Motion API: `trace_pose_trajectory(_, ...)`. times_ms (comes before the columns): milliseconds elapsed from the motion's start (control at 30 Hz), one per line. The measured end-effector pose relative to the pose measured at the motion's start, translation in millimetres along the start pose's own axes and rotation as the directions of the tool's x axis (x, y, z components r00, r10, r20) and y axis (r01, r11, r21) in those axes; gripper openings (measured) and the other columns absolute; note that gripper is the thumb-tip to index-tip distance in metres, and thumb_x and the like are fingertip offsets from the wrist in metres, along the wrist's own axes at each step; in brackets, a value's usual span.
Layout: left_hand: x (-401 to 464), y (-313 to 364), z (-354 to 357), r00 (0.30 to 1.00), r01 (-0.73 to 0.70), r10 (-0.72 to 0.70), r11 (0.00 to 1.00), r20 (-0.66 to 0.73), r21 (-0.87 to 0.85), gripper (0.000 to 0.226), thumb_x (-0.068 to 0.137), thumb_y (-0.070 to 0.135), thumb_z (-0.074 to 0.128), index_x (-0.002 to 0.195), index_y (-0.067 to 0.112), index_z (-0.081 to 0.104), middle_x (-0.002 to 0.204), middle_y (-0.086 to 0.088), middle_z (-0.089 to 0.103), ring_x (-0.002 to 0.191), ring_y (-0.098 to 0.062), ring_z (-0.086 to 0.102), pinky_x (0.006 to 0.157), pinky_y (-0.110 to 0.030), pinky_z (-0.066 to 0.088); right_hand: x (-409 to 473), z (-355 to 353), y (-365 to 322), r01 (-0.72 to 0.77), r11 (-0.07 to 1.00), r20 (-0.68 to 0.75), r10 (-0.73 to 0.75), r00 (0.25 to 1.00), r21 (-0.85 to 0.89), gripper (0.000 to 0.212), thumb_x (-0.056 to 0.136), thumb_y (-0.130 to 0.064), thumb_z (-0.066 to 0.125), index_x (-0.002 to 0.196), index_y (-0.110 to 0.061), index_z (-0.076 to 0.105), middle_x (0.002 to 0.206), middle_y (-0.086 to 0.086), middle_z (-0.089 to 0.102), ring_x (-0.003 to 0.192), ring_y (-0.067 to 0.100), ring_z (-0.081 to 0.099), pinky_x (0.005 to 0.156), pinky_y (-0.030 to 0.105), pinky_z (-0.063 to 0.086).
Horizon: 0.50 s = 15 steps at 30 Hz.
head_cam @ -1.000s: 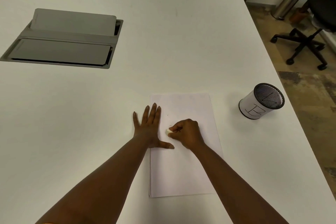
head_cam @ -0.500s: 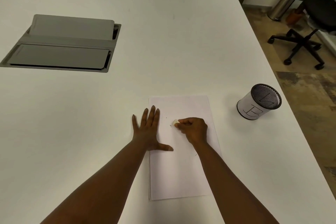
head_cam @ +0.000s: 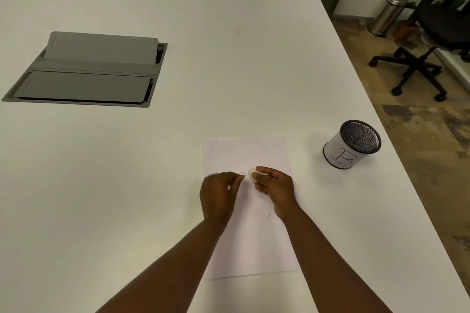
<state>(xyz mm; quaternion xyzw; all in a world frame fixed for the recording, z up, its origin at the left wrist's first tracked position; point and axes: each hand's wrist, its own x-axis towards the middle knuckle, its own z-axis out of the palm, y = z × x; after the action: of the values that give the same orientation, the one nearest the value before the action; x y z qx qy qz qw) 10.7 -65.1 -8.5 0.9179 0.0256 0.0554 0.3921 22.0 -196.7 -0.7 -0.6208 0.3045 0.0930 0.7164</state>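
- Person at a white table (head_cam: 229,71), working over a sheet of paper (head_cam: 244,152) that lies toward the near edge, right of middle, long side running away from them.
- Right hand (head_cam: 276,187): thumb and forefinger clamped on a small whitish eraser (head_cam: 252,174), other fingers curled under. Eraser sits over the middle of the sheet, tip low; contact with the paper not clear from here.
- Left hand (head_cam: 220,192): over the sheet's left edge, fingers bent inward toward the eraser, blurred. Cannot tell whether they pinch anything or press the paper.
- Faint marks on the sheet: a dot (head_cam: 227,167) beyond the left hand, a short stroke (head_cam: 269,215) beside the right wrist.
- Mesh pen pot (head_cam: 352,143), marked with a B, stands near the right edge, well apart from the sheet. Grey cable hatch (head_cam: 86,68) is set into the far left of the tabletop.
- Judgement: rubbing out pencil marks, with at least two left.
- Risk: if the left hand is not pinning the sheet, the next rub could drag, buckle or crease it.
- Risk: hard pressure from a small eraser may smear graphite or scuff the surface.
- Risk: a narrow pinch could let the eraser flip out toward the right edge.
- Risk: the right forearm lies over the lower sheet and could smudge the stroke.
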Motion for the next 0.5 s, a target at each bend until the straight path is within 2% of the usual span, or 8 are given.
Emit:
trace_pose_trajectory(33,-0.6,9.3,0.5,0.992,0.124,-0.121,0.989,0.044,-0.074,0.028,0.089,0.036,0.06,0.078,0.014,0.072,0.075,-0.002,0.074,0.071,-0.02,0.068,0.074,-0.031,0.052,-1.4,-0.2,0.4,0.0,1.0,-0.016,0.0,1.0,0.003,0.028,0.075,-0.004,0.07,0.103,-0.004,0.066,0.091,0.007,0.068,0.076,0.018,0.063,0.071,0.026,0.055)
trace_pose_trajectory(100,-2.4,20.6,6.1,0.955,0.297,-0.286,0.937,0.085,-0.184,0.037,0.092,0.039,0.054,0.075,0.01,0.07,0.074,-0.006,0.073,0.072,-0.021,0.067,0.072,-0.031,0.051,-4.0,-0.6,-0.1,0.015,1.0,-0.04,-0.016,0.999,-0.013,0.025,0.079,-0.004,0.066,0.104,-0.004,0.066,0.091,0.007,0.067,0.072,0.017,0.06,0.071,0.028,0.055)
trace_pose_trajectory(167,-5.3,31.0,13.5,0.925,0.378,-0.373,0.876,0.077,-0.299,0.038,0.097,0.033,0.045,0.085,0.007,0.071,0.084,-0.009,0.074,0.08,-0.023,0.069,0.08,-0.031,0.052,-6.1,-1.6,-0.8,0.042,0.997,-0.077,-0.047,0.996,-0.07,0.022,0.08,-0.005,0.065,0.102,-0.004,0.068,0.09,0.008,0.068,0.066,0.016,0.059,0.071,0.03,0.055)
trace_pose_trajectory(267,-10.8,44.4,21.9,0.875,0.479,-0.456,0.774,0.161,-0.413,0.033,0.101,0.019,0.037,0.12,0.008,0.061,0.12,-0.011,0.066,0.113,-0.027,0.061,0.103,-0.038,0.044,-12.5,0.6,-0.5,0.098,0.977,-0.092,-0.116,0.989,-0.187,0.02,0.081,-0.009,0.066,0.101,-0.007,0.07,0.092,0.006,0.07,0.064,0.015,0.062,0.075,0.031,0.055)
trace_pose_trajectory(333,-13.0,50.3,23.9,0.816,0.575,-0.503,0.662,0.285,-0.48,0.035,0.101,0.017,0.035,0.128,0.01,0.056,0.131,-0.009,0.059,0.122,-0.026,0.054,0.109,-0.039,0.039,-18.7,3.4,1.0,0.147,0.952,-0.069,-0.171,0.983,-0.269,0.02,0.082,-0.01,0.065,0.101,-0.009,0.07,0.098,0.008,0.072,0.074,0.017,0.066,0.076,0.028,0.055)
trace_pose_trajectory(400,-15.4,53.5,25.9,0.773,0.628,-0.53,0.567,0.347,-0.533,0.033,0.1,0.018,0.037,0.121,0.011,0.061,0.124,-0.011,0.063,0.117,-0.027,0.057,0.106,-0.041,0.043,-23.4,4.2,1.2,0.185,0.916,-0.066,-0.223,0.973,-0.357,0.02,0.083,-0.01,0.063,0.102,-0.009,0.069,0.104,0.01,0.072,0.087,0.02,0.066,0.077,0.023,0.052)
trace_pose_trajectory(500,-19.7,59.2,25.7,0.736,0.664,-0.578,0.518,0.353,-0.538,0.032,0.1,0.02,0.039,0.121,0.008,0.061,0.123,-0.013,0.063,0.115,-0.028,0.058,0.105,-0.042,0.043,-23.5,2.3,0.8,0.194,0.848,-0.094,-0.274,0.957,-0.492,0.024,0.085,-0.01,0.061,0.108,-0.006,0.066,0.113,0.013,0.068,0.102,0.025,0.065,0.086,0.026,0.049)
